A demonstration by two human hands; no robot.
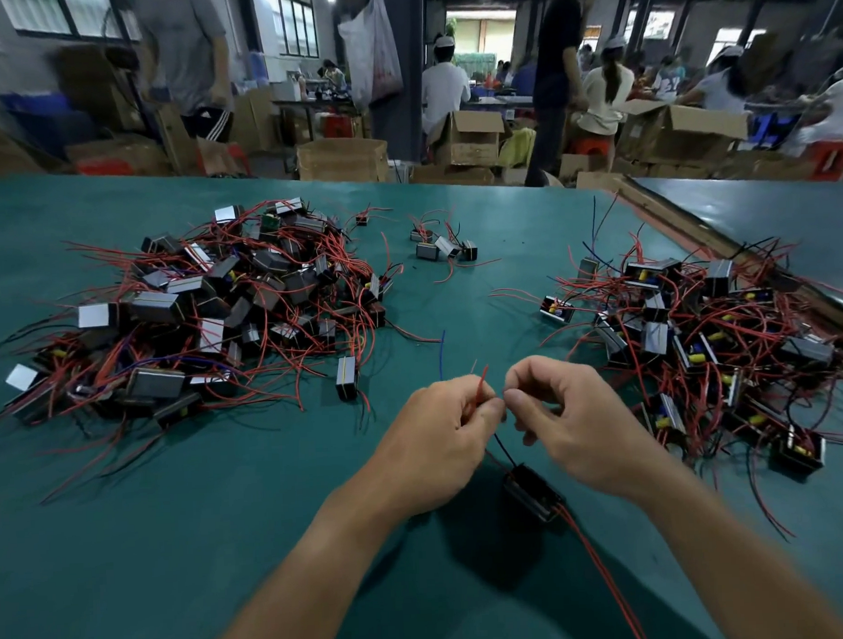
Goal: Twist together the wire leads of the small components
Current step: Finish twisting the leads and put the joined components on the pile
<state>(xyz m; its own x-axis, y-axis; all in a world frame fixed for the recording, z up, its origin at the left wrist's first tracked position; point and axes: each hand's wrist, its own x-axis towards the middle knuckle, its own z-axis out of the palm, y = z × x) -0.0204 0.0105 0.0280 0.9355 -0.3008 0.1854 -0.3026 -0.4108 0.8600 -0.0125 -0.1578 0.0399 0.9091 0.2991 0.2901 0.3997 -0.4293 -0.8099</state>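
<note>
Left hand (438, 433), right hand (574, 424) on leads (481, 385)

No text, label, brand, number or sign is legible. The red print on the hanging plastic bag (377, 58) is blurred. The dark markings on the cardboard boxes (470, 140) and on a seated worker's shirt (667, 83) are indistinct. Any marking on the components (348, 384) on the table (457, 289) is too small to tell.

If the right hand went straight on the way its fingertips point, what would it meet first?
Probably the left hand: the right hand points leftward straight at it, close by, both pinching the red leads between them.
</note>
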